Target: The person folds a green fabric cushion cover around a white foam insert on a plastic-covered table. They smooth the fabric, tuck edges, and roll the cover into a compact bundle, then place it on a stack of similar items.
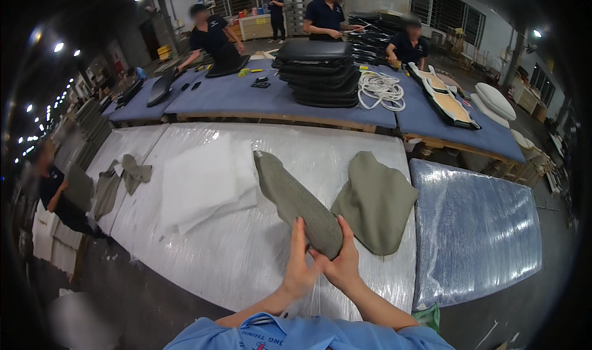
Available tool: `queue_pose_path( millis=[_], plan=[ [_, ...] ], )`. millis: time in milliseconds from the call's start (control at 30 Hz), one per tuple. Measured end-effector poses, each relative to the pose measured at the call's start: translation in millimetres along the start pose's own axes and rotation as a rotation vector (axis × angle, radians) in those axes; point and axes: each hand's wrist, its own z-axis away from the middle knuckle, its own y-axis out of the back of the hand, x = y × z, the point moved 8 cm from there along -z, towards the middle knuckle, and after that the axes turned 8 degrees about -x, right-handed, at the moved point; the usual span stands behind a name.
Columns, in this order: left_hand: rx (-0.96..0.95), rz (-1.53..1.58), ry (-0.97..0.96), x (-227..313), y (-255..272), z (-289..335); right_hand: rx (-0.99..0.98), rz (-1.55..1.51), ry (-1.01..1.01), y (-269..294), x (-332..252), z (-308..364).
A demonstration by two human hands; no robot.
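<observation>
Both hands are at the near end of a long grey-green fabric-covered cushion (pixel 302 205), which slants away to the far left over the plastic-wrapped table. My right hand (pixel 343 260) curls round its lower right side. Against its lower left side my left hand (pixel 298 264) presses, fingers pointing up and thumb toward the right hand. The palm sides and whatever lies under the cushion's end are hidden. Just to the right lies a flat grey-green fabric cover (pixel 376 202). Folded white sheets (pixel 200 180) of soft padding rest left of the cushion.
More grey-green fabric pieces (pixel 117 180) lie at the table's left end. A blue plastic-wrapped panel (pixel 475 233) adjoins on the right. Beyond stands a blue-topped workbench (pixel 228 97) with stacked black cushions (pixel 316 73) and coiled white cord (pixel 381 90). Several people work around it.
</observation>
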Motion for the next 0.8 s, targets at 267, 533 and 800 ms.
queue_pose_path(
  millis=[267,533,800],
  plan=[
    [0.068,-0.291,0.074,35.2,33.7,-4.8,-0.365,-0.188,0.247,-47.3,-30.6,-12.5],
    [0.247,-0.236,0.104,38.7,70.8,-12.7,-0.363,-0.384,0.241,-69.3,-25.6,-14.5],
    [0.244,-0.328,0.152,45.0,76.0,-14.7,-0.134,-0.255,0.441,-33.2,-47.9,-60.7]
  ],
)
